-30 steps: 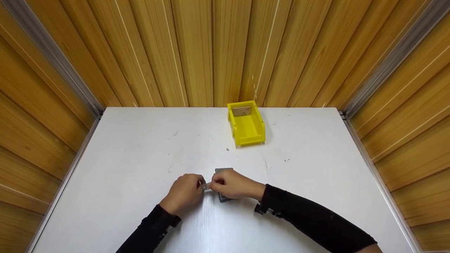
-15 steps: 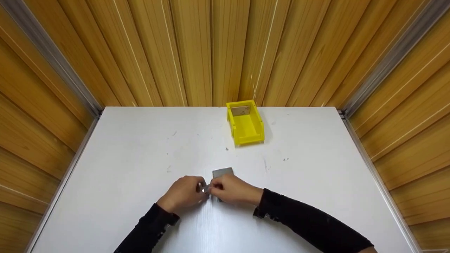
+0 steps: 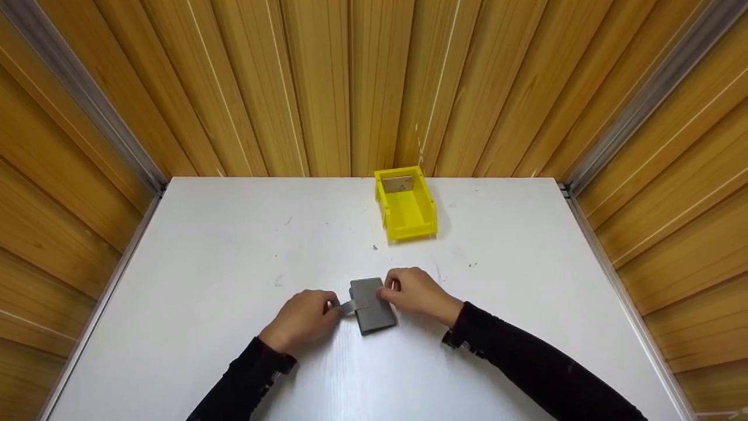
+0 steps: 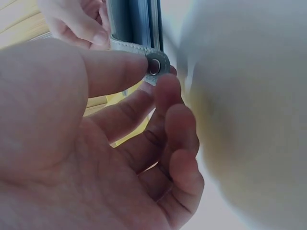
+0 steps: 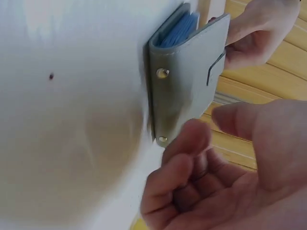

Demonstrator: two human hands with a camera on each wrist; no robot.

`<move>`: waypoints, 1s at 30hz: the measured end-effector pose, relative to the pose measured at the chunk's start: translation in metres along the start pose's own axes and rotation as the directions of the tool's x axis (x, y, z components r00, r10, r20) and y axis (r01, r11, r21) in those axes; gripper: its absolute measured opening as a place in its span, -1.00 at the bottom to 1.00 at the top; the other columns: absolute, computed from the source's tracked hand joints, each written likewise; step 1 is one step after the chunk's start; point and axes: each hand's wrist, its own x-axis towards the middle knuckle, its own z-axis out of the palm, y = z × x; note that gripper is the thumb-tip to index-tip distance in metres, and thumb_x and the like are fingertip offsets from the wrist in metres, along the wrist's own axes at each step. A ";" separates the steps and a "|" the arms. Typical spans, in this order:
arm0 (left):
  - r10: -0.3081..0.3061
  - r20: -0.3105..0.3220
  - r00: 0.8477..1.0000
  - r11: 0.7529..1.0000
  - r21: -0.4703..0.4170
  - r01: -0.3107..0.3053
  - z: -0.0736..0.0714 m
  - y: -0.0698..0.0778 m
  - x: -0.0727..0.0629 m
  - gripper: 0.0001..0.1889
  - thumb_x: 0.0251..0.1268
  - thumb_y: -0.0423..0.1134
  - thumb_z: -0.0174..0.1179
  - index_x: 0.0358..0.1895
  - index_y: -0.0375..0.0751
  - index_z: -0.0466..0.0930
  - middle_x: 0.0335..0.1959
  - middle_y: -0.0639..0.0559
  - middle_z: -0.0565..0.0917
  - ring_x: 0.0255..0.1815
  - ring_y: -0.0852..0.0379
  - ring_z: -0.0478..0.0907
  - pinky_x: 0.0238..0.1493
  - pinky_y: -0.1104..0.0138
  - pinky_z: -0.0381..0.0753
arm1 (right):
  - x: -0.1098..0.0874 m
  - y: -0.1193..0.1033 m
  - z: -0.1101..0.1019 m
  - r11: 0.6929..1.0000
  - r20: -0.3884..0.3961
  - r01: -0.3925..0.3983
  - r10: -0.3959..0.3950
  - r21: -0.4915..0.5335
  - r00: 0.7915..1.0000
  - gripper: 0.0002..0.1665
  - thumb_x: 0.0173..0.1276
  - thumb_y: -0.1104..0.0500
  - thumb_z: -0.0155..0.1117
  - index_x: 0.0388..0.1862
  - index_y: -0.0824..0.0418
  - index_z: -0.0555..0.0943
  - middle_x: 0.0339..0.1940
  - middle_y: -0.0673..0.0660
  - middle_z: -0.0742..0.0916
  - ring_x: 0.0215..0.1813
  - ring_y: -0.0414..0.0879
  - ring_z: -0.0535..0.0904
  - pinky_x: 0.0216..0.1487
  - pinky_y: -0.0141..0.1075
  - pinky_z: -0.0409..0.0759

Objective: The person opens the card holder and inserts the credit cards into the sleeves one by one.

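A grey card holder [image 3: 374,313] lies on the white table in the head view, its cover partly raised. Blue sleeves [image 5: 181,31] show between its covers in the right wrist view. My left hand [image 3: 307,316] pinches the end of its strap [image 3: 349,306] between thumb and forefinger. A round metal snap [image 4: 154,66] shows beside the left thumb. My right hand [image 3: 422,295] is at the holder's right edge, fingers loosely bent, thumb and forefinger apart. Whether its thumb touches the cover I cannot tell. Two metal studs [image 5: 163,73] sit on the spine.
A yellow bin [image 3: 407,204] stands farther back on the white table [image 3: 234,245], its low front toward me. Wood-patterned walls [image 3: 327,88] enclose the back and both sides. Small dark marks dot the tabletop.
My right hand has let go of the strap and moved right to the holder's far edge, uncovering the grey cover. My left hand keeps its pinch on the strap's end.
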 end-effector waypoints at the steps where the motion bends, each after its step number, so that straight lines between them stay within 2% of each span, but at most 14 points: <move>1: 0.003 -0.002 1.000 1.000 0.001 -0.003 0.000 0.000 0.000 -0.85 0.56 -0.16 0.28 -0.21 -0.02 0.80 -0.51 0.19 0.58 -0.42 0.16 0.47 -0.31 0.23 0.42 | 0.000 0.001 0.000 1.000 0.011 -0.020 0.020 -0.009 1.000 -0.73 0.48 -0.08 0.44 -0.32 0.06 0.71 -0.46 -0.08 0.69 -0.36 -0.20 0.53 -0.25 -0.29 0.49; 4: 0.008 -0.009 1.000 1.000 0.009 -0.007 0.000 0.000 0.002 -0.87 0.53 -0.18 0.30 -0.24 -0.04 0.79 -0.51 0.18 0.61 -0.41 0.16 0.49 -0.29 0.21 0.46 | 0.000 0.000 0.003 0.997 0.027 -0.064 0.065 -0.031 0.998 -0.65 0.42 -0.17 0.50 -0.35 0.05 0.70 -0.46 -0.07 0.69 -0.33 -0.16 0.54 -0.23 -0.25 0.50; 10: -0.017 -0.016 1.000 1.000 0.011 0.017 -0.002 0.000 0.001 -0.86 0.50 -0.24 0.28 -0.24 -0.10 0.81 -0.51 0.16 0.63 -0.40 0.15 0.50 -0.26 0.19 0.49 | 0.001 -0.005 0.010 0.992 -0.003 -0.114 0.114 -0.054 0.993 -0.64 0.30 -0.13 0.55 -0.44 0.09 0.68 -0.47 -0.05 0.67 -0.34 -0.11 0.54 -0.27 -0.26 0.46; 18: -0.017 -0.017 1.000 1.000 0.006 0.017 -0.003 -0.001 0.002 -0.88 0.49 -0.25 0.31 -0.28 -0.06 0.77 -0.51 0.18 0.63 -0.41 0.16 0.50 -0.29 0.22 0.47 | 0.003 -0.009 0.018 0.986 -0.040 -0.165 0.164 -0.014 0.986 -0.68 0.24 -0.07 0.52 -0.35 0.10 0.62 -0.39 0.02 0.69 -0.26 -0.06 0.56 -0.19 -0.24 0.49; 24: -0.019 -0.013 1.000 1.000 -0.007 0.019 -0.002 -0.002 0.002 -0.83 0.51 -0.23 0.29 -0.33 -0.01 0.74 -0.56 0.21 0.61 -0.46 0.18 0.48 -0.34 0.27 0.44 | 0.003 -0.007 0.019 0.980 -0.048 -0.181 0.185 0.086 0.982 -0.67 0.24 -0.05 0.56 -0.22 0.12 0.67 -0.36 0.01 0.72 -0.26 -0.12 0.58 -0.19 -0.28 0.51; 30: -0.001 -0.070 0.998 1.000 -0.019 -0.001 -0.001 -0.002 0.004 -0.83 0.55 -0.25 0.20 -0.22 -0.06 0.78 -0.50 0.18 0.64 -0.47 0.20 0.50 -0.35 0.26 0.49 | 0.002 -0.002 0.009 0.943 -0.027 -0.209 0.223 0.258 0.975 -0.65 0.22 0.03 0.59 -0.11 0.16 0.73 -0.31 0.01 0.73 -0.24 -0.14 0.60 -0.20 -0.31 0.54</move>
